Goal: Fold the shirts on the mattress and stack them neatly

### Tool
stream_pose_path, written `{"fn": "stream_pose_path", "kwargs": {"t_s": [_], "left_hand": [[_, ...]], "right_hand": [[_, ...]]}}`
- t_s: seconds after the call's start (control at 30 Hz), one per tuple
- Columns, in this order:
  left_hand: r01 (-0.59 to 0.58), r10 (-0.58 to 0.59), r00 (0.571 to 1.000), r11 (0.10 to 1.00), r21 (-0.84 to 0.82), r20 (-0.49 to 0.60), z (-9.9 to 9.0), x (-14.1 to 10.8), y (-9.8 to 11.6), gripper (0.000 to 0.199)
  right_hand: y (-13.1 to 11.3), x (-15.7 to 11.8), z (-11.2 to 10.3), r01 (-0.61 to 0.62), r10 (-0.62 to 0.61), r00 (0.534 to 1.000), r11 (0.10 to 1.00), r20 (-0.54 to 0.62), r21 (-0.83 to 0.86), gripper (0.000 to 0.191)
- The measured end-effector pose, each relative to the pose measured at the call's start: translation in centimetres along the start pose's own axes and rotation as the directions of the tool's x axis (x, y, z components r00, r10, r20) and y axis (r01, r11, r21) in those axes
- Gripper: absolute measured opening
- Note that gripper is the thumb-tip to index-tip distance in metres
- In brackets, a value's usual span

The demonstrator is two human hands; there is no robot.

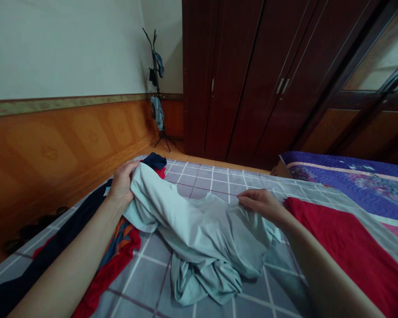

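A crumpled pale blue-grey long-sleeved shirt [192,238] lies on the bed, lifted at its upper edge by both hands. My left hand [121,183] is shut on a bunched fold of the shirt at the far left. My right hand [260,205] pinches the shirt's neckline area between its fingers and thumb. Under my left forearm lie a long navy garment [53,238] and a red and orange garment [121,256]. A small navy and red clothing bundle [155,161] sits just beyond my left hand.
The bed's grey checked sheet [199,187] runs ahead, with a red blanket [345,247] and a purple quilt [358,187] on the right. A dark wooden wardrobe [239,79] stands beyond the bed. A coat stand [158,88] holds garments. Dark footwear [29,232] lies on the floor by the panelled wall.
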State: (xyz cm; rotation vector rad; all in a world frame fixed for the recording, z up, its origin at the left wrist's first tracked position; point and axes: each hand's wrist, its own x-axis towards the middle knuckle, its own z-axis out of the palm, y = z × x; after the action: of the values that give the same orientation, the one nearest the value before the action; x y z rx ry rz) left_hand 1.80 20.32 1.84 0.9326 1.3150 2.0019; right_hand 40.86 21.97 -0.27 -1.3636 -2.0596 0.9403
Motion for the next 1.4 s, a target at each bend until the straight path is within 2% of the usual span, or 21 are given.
{"fn": "stream_pose_path", "kwargs": {"t_s": [0.07,0.13,0.23,0.3,0.43,0.5,0.6,0.7,0.77,0.87,0.97,1.07,1.13,1.2,1.23,1.3,1.33,1.4], "left_hand": [[0.02,-0.019,0.999,0.999,-0.039,0.043,0.2,-0.4,0.3,0.02],[0.028,-0.022,0.996,0.997,-0.068,0.089,0.2,-0.6,0.4,0.019],[0.034,-0.024,0.985,0.998,-0.059,0.171,0.3,-0.8,0.4,0.014],[0.045,-0.039,0.975,0.999,-0.02,0.217,0.2,-0.9,0.3,0.012],[0.061,-0.089,0.954,0.992,0.107,0.285,0.1,-1.4,0.4,0.015],[0.043,-0.117,0.921,0.979,0.201,0.372,0.0,-1.7,0.7,0.017],[-0.082,-0.133,0.836,0.929,0.36,0.533,-0.2,-1.9,1.3,0.019],[-0.287,-0.146,0.743,0.812,0.508,0.653,-0.5,-1.7,1.5,0.018],[-0.449,-0.154,0.71,0.653,0.61,0.687,-0.9,-1.3,1.2,0.019],[-0.614,-0.138,0.719,0.332,0.716,0.681,-1.6,-0.9,0.4,0.023],[-0.638,-0.139,0.746,0.134,0.759,0.651,-2.2,-0.7,-0.3,0.022],[-0.64,-0.156,0.752,0.058,0.766,0.64,-2.3,-0.5,-0.6,0.013],[-0.648,-0.139,0.747,0.062,0.759,0.65,-2.2,-0.3,-0.6,0.019],[-0.633,-0.101,0.764,0.07,0.771,0.637,-2.0,-0.3,-0.5,0.024],[-0.621,-0.082,0.776,0.074,0.78,0.625,-1.8,-0.3,-0.5,0.026],[-0.605,-0.054,0.79,0.095,0.79,0.611,-1.6,-0.4,-0.5,0.027],[-0.607,-0.046,0.787,0.112,0.786,0.615,-1.6,-0.5,-0.5,0.026],[-0.613,-0.033,0.781,0.149,0.776,0.624,-1.5,-0.6,-0.7,0.024]], "right_hand": [[1.7,1.0,1.8,-0.032,-0.005,0.988,0.973,-0.156,-0.229,0.032],[2.6,1.4,3.5,-0.037,-0.04,0.975,0.938,-0.216,-0.344,0.037],[2.5,1.3,5.4,0.034,-0.122,0.975,0.906,-0.184,-0.422,0.047],[2.0,1.1,6.2,0.051,-0.131,0.982,0.878,-0.137,-0.475,0.05],[1.1,1.0,6.4,-0.072,-0.001,0.989,0.864,-0.146,-0.498,0.05],[0.8,1.0,6.1,-0.139,0.074,0.986,0.86,-0.15,-0.491,0.051],[0.6,0.9,5.6,-0.179,0.137,0.983,0.866,-0.123,-0.467,0.04],[0.8,0.8,5.3,-0.185,0.157,0.982,0.887,-0.102,-0.422,0.022],[1.0,0.8,5.1,-0.187,0.156,0.981,0.908,-0.111,-0.375,0.017],[1.1,0.8,4.8,-0.169,0.132,0.98,0.948,-0.152,-0.268,0.012],[0.8,0.8,4.1,-0.107,0.083,0.972,0.99,-0.221,-0.096,0.016],[0.4,0.9,2.9,-0.02,0.056,0.937,0.994,-0.346,0.107,0.025],[0.2,0.8,1.9,0.027,0.066,0.897,0.979,-0.436,0.203,0.028],[0.0,0.6,1.2,0.047,0.1,0.875,0.956,-0.473,0.29,0.028],[-0.1,0.5,0.9,0.032,0.13,0.887,0.94,-0.444,0.339,0.029],[-0.3,0.1,0.9,-0.055,0.192,0.937,0.908,-0.293,0.416,0.033],[-0.2,0.0,1.1,-0.118,0.214,0.959,0.898,-0.188,0.423,0.034],[0.0,0.0,1.6,-0.223,0.24,0.971,0.914,-0.008,0.34,0.036]]}}
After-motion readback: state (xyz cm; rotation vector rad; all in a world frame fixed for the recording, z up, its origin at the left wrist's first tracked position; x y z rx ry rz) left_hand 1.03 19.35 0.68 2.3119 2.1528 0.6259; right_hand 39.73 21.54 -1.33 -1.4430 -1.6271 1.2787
